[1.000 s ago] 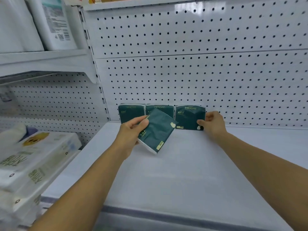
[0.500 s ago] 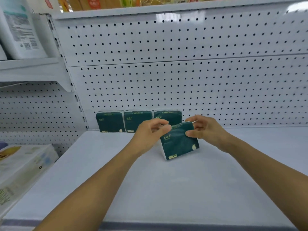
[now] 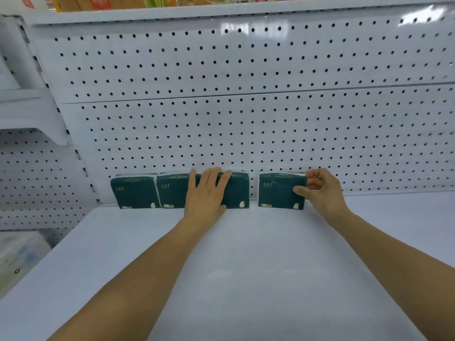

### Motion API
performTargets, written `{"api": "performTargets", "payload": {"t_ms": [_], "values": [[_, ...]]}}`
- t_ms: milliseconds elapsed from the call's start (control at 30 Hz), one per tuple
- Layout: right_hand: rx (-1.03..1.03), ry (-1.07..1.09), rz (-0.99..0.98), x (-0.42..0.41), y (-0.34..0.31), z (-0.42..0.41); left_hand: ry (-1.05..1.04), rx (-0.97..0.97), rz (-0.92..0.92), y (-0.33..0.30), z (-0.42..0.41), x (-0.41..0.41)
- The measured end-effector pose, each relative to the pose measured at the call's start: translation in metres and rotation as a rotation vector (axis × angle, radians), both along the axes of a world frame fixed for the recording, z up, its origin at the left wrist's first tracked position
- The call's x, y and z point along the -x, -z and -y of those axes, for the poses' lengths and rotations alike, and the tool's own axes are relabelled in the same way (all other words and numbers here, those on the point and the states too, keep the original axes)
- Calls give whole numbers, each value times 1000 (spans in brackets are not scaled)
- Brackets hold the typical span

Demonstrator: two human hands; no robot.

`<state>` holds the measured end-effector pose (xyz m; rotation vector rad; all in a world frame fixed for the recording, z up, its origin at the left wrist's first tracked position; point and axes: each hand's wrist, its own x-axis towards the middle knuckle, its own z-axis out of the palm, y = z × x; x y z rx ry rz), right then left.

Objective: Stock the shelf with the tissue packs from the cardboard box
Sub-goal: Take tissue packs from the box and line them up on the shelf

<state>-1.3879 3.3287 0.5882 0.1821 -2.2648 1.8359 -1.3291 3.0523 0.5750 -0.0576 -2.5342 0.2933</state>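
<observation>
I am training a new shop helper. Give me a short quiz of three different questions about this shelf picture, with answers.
1. How many green tissue packs stand along the pegboard?
2. True or false: the left hand lies flat with straight fingers over the second and third packs.
3. The fourth pack, held at its right end by the right hand, is: A) touching the third pack; B) apart from it by a gap; C) lying flat on the shelf.

Key: 1) four; 2) true; 3) B.
</observation>
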Motion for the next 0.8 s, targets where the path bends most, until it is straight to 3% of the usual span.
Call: {"api": "performTargets", "payload": {"t_ms": [467,600,700,800], "values": [[-150,21,-58,16,6,31,-31,54,-11,1,1,7],[-417,94,-27,8,-1,28,-60,13,81,-11,-6,-2],[-750,135,-246,-11,-11,28,-97,-60,108,-24,-15,-16],[-847,95,-486,-36,-21,34,-92,-143,83,-36,-21,-41]]}}
